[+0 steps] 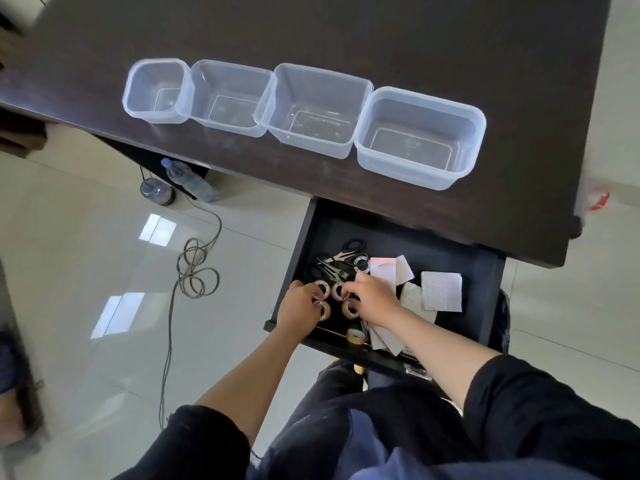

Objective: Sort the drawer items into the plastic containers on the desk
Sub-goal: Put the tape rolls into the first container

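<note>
An open dark drawer (485,306) under the desk holds several small tape rolls (360,261), black scissors (341,259), white paper pieces (441,291) and a tan tape roll (355,337) at the front. My left hand (299,306) rests over two tape rolls (323,289) at the drawer's left, fingers curled onto them. My right hand (372,294) reaches across, its fingertips on the rolls (349,306) beside them. Several clear plastic containers stand in a row on the desk, from the small square one (156,90) to the large one (420,136).
The dark desk (415,39) runs across the top. On the floor at left lie a water bottle (190,180), a round dark object (156,192) and a coiled cable (195,268). A red and white item (601,199) sits past the desk's right edge.
</note>
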